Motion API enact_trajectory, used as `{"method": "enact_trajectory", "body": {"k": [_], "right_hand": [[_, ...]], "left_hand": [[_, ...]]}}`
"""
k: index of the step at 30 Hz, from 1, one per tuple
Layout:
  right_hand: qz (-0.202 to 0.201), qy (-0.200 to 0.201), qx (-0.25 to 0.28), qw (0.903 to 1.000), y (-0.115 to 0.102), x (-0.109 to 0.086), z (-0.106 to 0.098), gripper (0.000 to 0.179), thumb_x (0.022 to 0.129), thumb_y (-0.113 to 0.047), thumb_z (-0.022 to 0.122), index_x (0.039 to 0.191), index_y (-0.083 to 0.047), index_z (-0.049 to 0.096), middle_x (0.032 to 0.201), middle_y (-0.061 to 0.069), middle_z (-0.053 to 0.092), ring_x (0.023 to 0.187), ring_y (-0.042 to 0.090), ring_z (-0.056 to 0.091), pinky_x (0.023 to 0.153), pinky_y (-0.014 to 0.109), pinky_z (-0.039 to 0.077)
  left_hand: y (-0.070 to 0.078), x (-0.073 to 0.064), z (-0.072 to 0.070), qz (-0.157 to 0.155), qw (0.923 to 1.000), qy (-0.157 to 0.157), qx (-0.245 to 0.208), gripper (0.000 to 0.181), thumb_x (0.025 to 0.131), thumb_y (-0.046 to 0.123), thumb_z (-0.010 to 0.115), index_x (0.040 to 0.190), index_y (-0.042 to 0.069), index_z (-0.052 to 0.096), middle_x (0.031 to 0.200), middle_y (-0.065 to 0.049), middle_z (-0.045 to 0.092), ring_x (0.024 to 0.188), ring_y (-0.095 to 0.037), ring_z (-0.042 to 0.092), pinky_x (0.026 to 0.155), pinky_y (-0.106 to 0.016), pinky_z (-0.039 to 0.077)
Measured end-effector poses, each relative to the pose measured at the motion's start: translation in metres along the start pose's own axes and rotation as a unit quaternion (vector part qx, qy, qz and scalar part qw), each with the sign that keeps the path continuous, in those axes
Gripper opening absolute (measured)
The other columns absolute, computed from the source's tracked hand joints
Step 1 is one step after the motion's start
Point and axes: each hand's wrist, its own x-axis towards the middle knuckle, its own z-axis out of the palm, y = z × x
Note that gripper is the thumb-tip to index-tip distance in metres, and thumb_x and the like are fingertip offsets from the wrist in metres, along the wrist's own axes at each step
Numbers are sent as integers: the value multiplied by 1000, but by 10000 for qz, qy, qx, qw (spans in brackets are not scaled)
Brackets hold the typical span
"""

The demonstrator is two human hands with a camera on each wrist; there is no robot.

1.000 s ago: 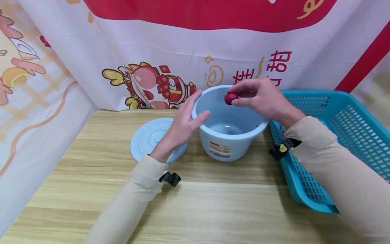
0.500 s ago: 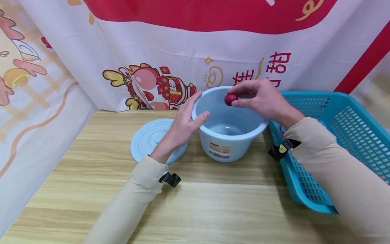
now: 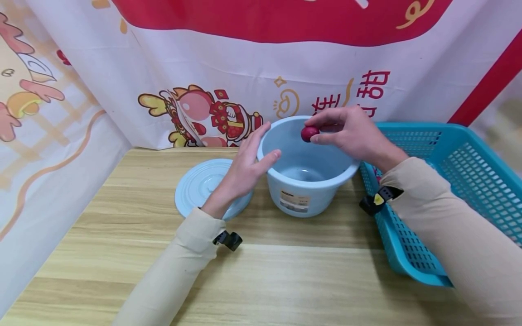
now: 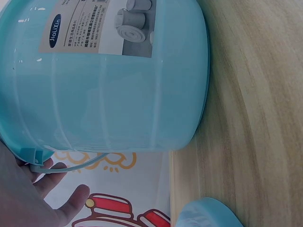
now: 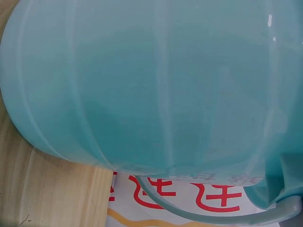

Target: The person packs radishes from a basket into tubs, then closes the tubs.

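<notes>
In the head view a light blue plastic bucket [image 3: 299, 190] with a paper label stands upright on the table. My left hand [image 3: 248, 160] rests against the left of its rim, fingers extended and thumb at the near edge. The left wrist view shows the fingers of this hand [image 4: 49, 189] spread beside the thin bucket handle [image 4: 75, 166]. Over the bucket's mouth, my right hand [image 3: 346, 131] pinches a small, dark red, round thing [image 3: 309, 133] between thumb and fingers. The right wrist view is filled by the bucket wall [image 5: 142, 94]; hand and round thing are outside it.
A round light blue lid [image 3: 195, 185] lies on the wooden table [image 3: 293, 280] left of the bucket. A teal mesh basket [image 3: 408, 267] stands at the right under the right forearm, with small reddish things partly visible inside. A printed cloth [image 3: 228, 68] hangs behind.
Both hands, the bucket and the round thing keep their places. Only a very slight shift of the whole head view shows.
</notes>
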Motion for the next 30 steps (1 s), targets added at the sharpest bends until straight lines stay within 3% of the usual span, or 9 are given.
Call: {"method": "enact_trajectory", "body": {"k": [11, 22, 30], "right_hand": [[-117, 99, -30, 9999, 1, -1, 1, 35, 95, -19, 80, 130, -17, 77, 130, 9, 75, 117, 26, 72, 107, 50, 57], [-74, 102, -80, 9999, 0, -1, 0, 34, 94, -21, 81, 128, -19, 78, 128, 8, 76, 113, 24, 73, 102, 42, 60], [-62, 87, -45, 9999, 0, -1, 1, 35, 94, -23, 82, 128, -19, 78, 128, 8, 77, 113, 24, 73, 102, 44, 59]], "left_hand": [[0, 0, 0, 18, 10000, -7, 10, 81, 100, 53, 54, 170, 27, 24, 176, 0, 26, 158, -28, 27, 123, -63, 36], [1, -1, 0, -17, 10000, -13, 14, 80, 100, 53, 54, 170, 28, 24, 177, 1, 25, 160, -27, 25, 124, -65, 34], [1, -1, -1, -39, 10000, -18, 21, 80, 100, 54, 54, 170, 28, 24, 177, 1, 24, 160, -27, 25, 124, -65, 35]]}}
